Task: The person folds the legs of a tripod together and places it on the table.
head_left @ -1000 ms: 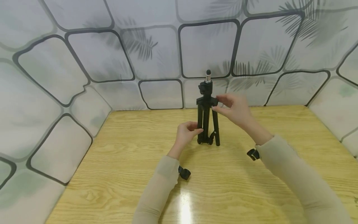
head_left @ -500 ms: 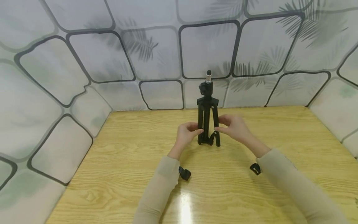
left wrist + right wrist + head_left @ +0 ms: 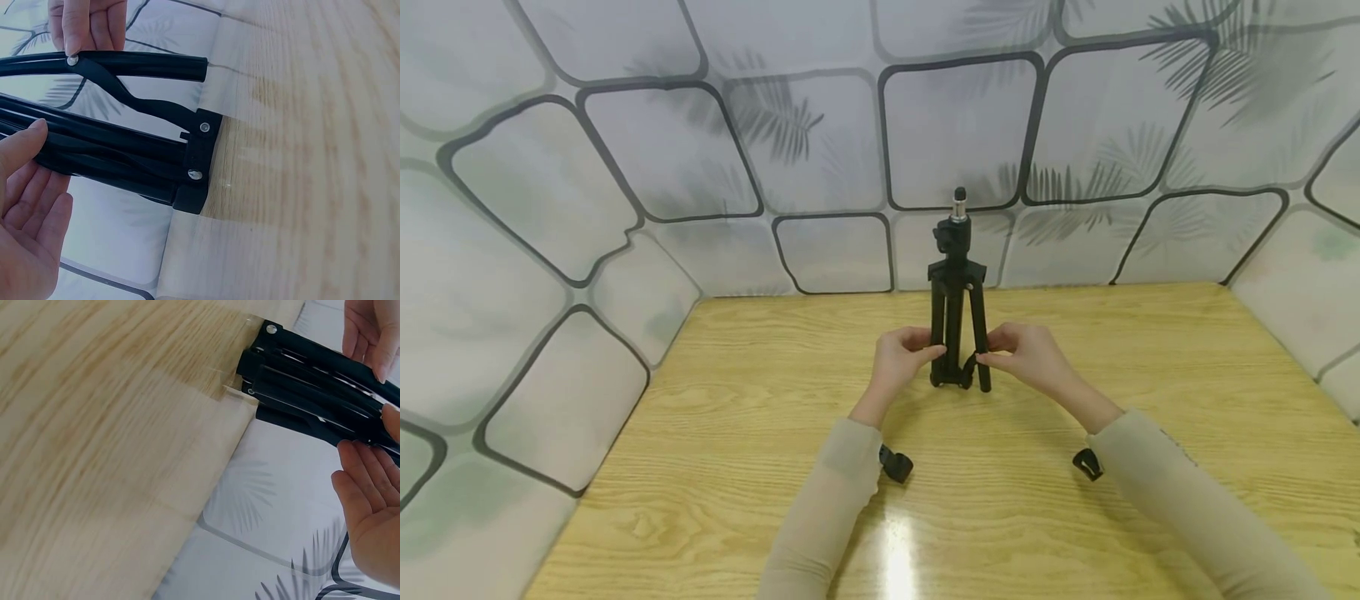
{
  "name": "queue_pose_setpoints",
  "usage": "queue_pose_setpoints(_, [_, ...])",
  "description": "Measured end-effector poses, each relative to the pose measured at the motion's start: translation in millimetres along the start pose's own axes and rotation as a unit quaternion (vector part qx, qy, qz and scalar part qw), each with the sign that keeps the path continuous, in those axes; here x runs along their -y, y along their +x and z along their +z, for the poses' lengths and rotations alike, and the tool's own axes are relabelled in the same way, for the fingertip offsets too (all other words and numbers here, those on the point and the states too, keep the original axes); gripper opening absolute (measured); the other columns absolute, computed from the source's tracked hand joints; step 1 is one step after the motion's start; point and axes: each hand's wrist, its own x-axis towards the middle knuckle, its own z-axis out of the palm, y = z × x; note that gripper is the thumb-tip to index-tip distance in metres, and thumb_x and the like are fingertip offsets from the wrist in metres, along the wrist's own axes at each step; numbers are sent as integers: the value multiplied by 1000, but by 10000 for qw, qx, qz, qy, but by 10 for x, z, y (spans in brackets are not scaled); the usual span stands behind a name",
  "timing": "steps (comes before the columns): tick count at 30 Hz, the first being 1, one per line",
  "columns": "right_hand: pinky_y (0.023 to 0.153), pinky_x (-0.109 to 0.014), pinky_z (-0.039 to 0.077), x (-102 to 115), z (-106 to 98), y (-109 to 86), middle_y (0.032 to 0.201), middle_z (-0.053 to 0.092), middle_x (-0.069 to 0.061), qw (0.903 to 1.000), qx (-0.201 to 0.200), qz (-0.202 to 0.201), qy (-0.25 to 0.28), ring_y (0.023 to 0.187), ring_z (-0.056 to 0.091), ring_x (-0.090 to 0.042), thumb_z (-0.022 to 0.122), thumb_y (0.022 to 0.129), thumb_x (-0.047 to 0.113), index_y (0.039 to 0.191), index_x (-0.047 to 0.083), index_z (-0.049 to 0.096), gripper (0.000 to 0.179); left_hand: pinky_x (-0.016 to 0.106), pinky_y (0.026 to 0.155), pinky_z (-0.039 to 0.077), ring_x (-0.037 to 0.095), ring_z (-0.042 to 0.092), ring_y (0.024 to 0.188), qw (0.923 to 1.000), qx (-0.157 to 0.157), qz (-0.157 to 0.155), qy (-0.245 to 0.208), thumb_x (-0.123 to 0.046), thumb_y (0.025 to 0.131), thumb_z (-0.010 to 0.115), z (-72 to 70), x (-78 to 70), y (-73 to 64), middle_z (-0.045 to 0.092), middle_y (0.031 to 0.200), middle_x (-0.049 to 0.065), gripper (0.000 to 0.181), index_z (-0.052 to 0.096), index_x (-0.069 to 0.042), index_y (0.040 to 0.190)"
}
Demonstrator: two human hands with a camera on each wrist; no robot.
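A small black tripod (image 3: 953,287) with a silver-and-black tip stands upright near the back of the table. My left hand (image 3: 898,360) pinches its left leg between thumb and fingers, low down. On the other side my right hand (image 3: 1028,358) pinches the right leg (image 3: 978,317), which slants slightly outward from the others. In the left wrist view a flat brace (image 3: 131,97) links that leg to the bottom bracket (image 3: 200,159), and the right thumb lies at its rivet. The right wrist view shows the leg bundle (image 3: 319,394) between both hands.
The wooden table (image 3: 737,467) extends around the tripod. Behind it hangs a pale wall covering (image 3: 958,133) with dark outlines and leaf prints. Dark wrist devices show below the left cuff (image 3: 896,465) and the right cuff (image 3: 1087,464).
My right hand has come down from the tripod's upper collar to the lower part of the right leg. The left hand and the tripod stay in place.
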Motion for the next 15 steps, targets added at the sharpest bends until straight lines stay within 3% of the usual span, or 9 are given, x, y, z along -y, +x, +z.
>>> queue_pose_setpoints(15, [72,-45,47,4,48,23,86,66,-12,9997,-227,-29,-55,81,61,-28,69,78,22,91,2,65,24,27,69,49,13,60,80,10000,-39,-69,-49,-18,75,72,8,1,12,65,88,2,26,67,-6,98])
